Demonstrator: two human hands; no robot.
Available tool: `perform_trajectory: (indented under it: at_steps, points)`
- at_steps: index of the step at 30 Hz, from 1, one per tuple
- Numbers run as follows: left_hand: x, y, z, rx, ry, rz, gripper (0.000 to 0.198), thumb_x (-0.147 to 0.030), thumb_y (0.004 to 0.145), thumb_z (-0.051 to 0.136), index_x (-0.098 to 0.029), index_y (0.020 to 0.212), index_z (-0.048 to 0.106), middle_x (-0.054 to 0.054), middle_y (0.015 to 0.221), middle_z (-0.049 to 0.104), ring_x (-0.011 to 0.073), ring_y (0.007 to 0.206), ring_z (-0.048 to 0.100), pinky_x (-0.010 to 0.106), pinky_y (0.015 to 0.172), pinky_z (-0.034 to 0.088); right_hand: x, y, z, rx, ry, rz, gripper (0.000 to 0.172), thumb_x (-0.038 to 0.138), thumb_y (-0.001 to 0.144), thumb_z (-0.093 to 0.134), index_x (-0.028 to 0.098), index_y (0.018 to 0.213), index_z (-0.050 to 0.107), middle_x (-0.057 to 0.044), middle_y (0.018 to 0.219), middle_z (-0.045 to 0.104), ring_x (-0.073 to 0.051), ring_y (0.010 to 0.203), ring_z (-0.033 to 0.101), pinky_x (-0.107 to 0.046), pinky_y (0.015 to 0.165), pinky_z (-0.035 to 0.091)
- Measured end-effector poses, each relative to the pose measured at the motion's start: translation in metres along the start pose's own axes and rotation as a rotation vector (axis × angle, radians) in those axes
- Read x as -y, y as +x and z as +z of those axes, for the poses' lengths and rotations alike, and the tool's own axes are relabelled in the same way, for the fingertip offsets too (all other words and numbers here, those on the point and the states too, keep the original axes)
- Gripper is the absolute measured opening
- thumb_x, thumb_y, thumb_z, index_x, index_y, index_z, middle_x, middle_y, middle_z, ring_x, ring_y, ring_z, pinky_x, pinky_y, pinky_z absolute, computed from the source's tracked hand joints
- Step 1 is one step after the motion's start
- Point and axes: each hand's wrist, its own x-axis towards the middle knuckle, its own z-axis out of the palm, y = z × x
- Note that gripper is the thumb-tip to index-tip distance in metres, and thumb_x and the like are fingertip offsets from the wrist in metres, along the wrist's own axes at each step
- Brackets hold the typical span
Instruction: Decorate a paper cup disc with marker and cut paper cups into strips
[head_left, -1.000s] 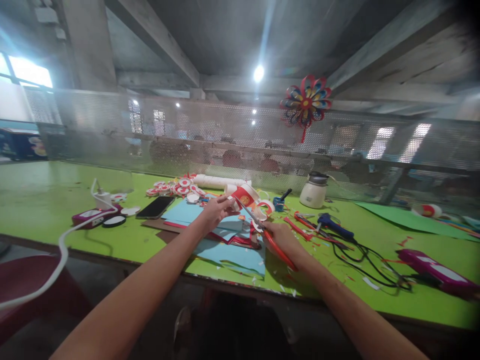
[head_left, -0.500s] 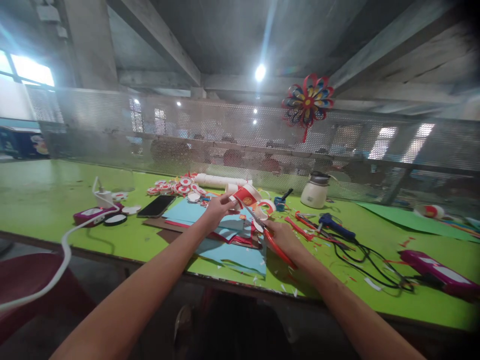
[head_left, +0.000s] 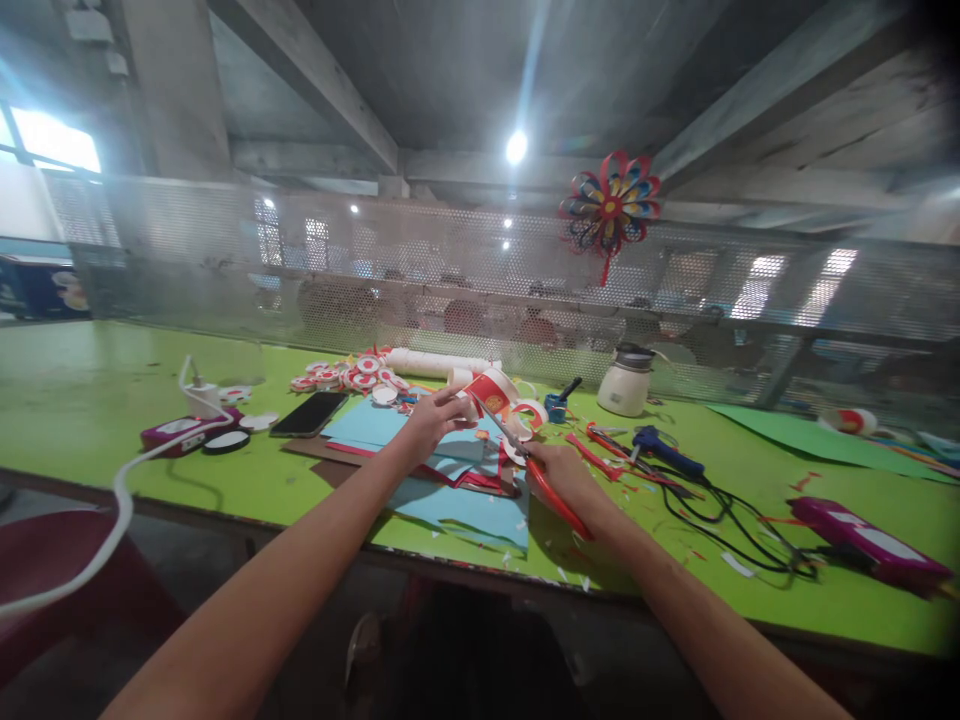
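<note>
My left hand (head_left: 435, 420) is closed on a red and white paper cup (head_left: 493, 393) with a gold print, tilted above the sheets. In my right hand (head_left: 562, 470) is a pair of scissors with orange-red handles (head_left: 559, 500); the blades reach up to the cup's red side. Whether the blades are cutting into it I cannot tell. A curled red and white paper piece (head_left: 531, 413) is just right of the cup. Below my hands lie light blue paper sheets (head_left: 480, 508) with red and brown sheets among them.
A glue gun (head_left: 667, 452) with black cable, a purple power strip (head_left: 870, 540) and a cream jug (head_left: 626, 382) stand or lie to the right. Leftward are a phone (head_left: 309, 414), another purple strip (head_left: 176, 433) and red-white discs (head_left: 360, 372). Paper scraps litter the table; a mesh screen (head_left: 450, 250) rises behind.
The view has shifted slightly, so most things appear a little further left. Both hands keep their hold on the cup and scissors, with little visible movement.
</note>
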Motion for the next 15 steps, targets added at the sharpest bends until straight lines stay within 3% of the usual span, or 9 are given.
perform_trajectory:
  at_steps: [7,15]
  points:
    - [0.0008,0.0033,-0.0059,-0.008,-0.029,-0.061,0.032,-0.02,0.07,0.074,-0.01,0.1,0.068,0.011,0.091,0.071,0.0203,0.077,0.067,0.038,0.077,0.053,-0.0041,0.0012,0.0028,0.004,0.028,-0.033,0.032,0.021,0.082,0.055,0.02,0.108,0.074,-0.01,0.1,0.076,-0.025,0.089,0.071,-0.028,0.074,0.046]
    - [-0.0025,-0.0009,-0.0011,-0.019,-0.018,-0.046,0.048,-0.021,0.065,0.079,-0.01,0.11,0.068,0.011,0.093,0.072,0.0193,0.077,0.066,0.035,0.075,0.052,-0.0004,0.0006,0.0005,0.001,0.065,-0.05,0.036,0.023,0.083,0.056,0.019,0.115,0.072,-0.011,0.108,0.075,-0.028,0.094,0.07,-0.031,0.076,0.048]
